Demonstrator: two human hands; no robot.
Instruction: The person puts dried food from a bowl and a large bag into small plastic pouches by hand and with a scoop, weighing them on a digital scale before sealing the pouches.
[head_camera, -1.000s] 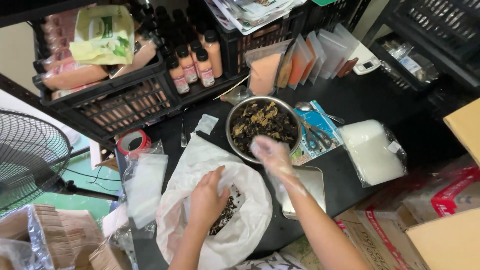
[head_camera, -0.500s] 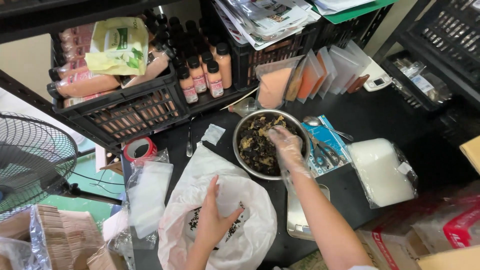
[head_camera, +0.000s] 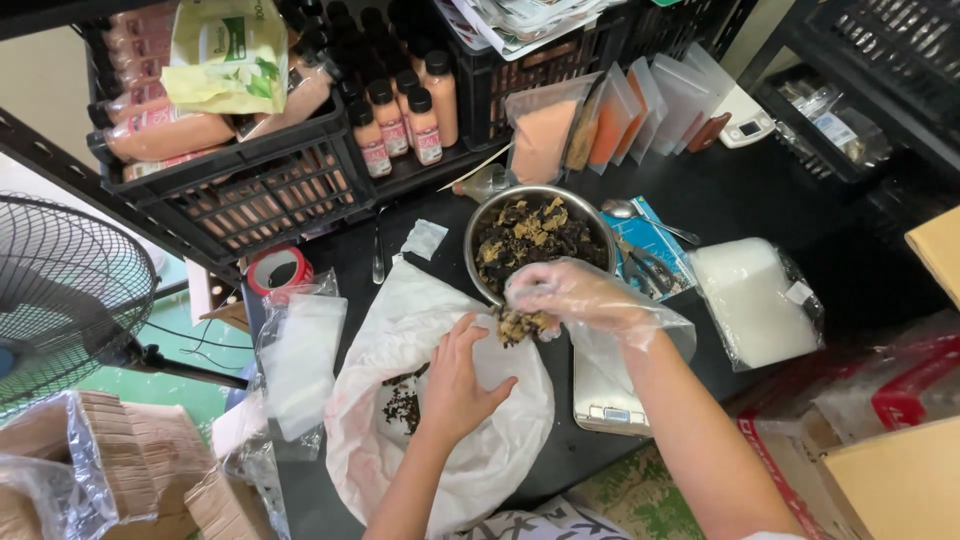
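The bowl (head_camera: 540, 240) sits behind the bag (head_camera: 440, 400), scale (head_camera: 610, 395) to its right.

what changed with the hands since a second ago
The gloved right hand went into the steel bowl, took a clump of dark dried pieces and now carries it toward the white bag. The bare left hand stayed on the bag, holding it open.
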